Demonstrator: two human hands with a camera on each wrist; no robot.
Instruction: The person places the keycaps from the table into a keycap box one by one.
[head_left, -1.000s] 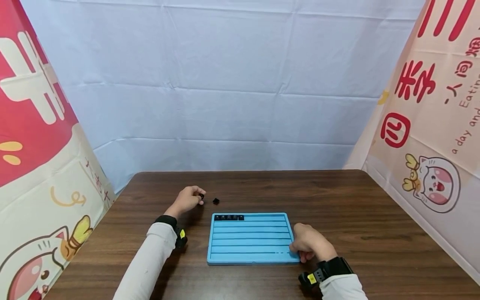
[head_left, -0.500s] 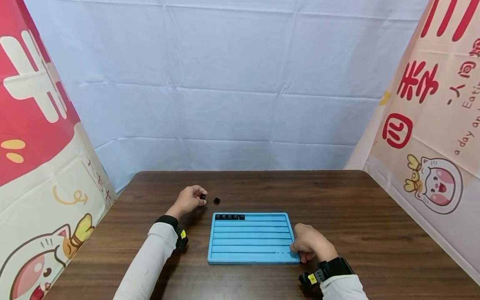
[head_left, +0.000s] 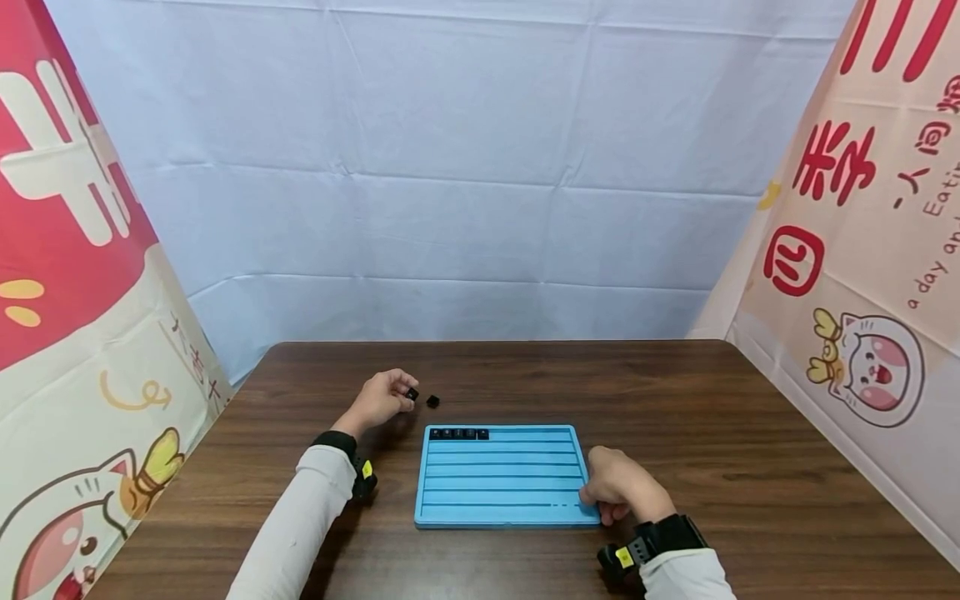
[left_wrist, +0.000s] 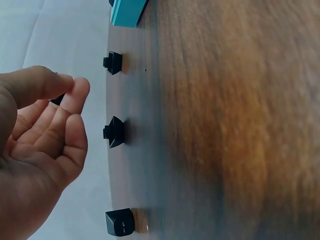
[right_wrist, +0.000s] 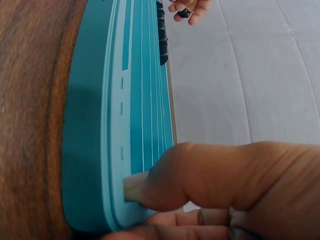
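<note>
My left hand (head_left: 380, 398) pinches a small black keycap (head_left: 412, 393) between thumb and fingertips above the far left part of the table. In the left wrist view that keycap (left_wrist: 57, 99) is mostly hidden by the fingers. Just right of the hand, a loose keycap (head_left: 432, 402) lies on the wood. The light-blue grooved tray (head_left: 498, 490) lies in front, with a short row of black keycaps (head_left: 459, 434) at the left end of its top groove. My right hand (head_left: 626, 486) grips the tray's near right corner, thumb (right_wrist: 150, 189) on the upper face.
Three loose keycaps show in the left wrist view: one (left_wrist: 114, 62) near the tray, a second (left_wrist: 115, 132) mid-row, and a third (left_wrist: 120, 222) with a marked face. A brown wooden table (head_left: 570, 383) carries everything. A pale cloth (head_left: 480, 208) hangs behind it, printed cloths at both sides.
My left hand has shifted slightly to the right with its keycap, closer to the loose keycap beside it. The right hand and the tray keep their places.
</note>
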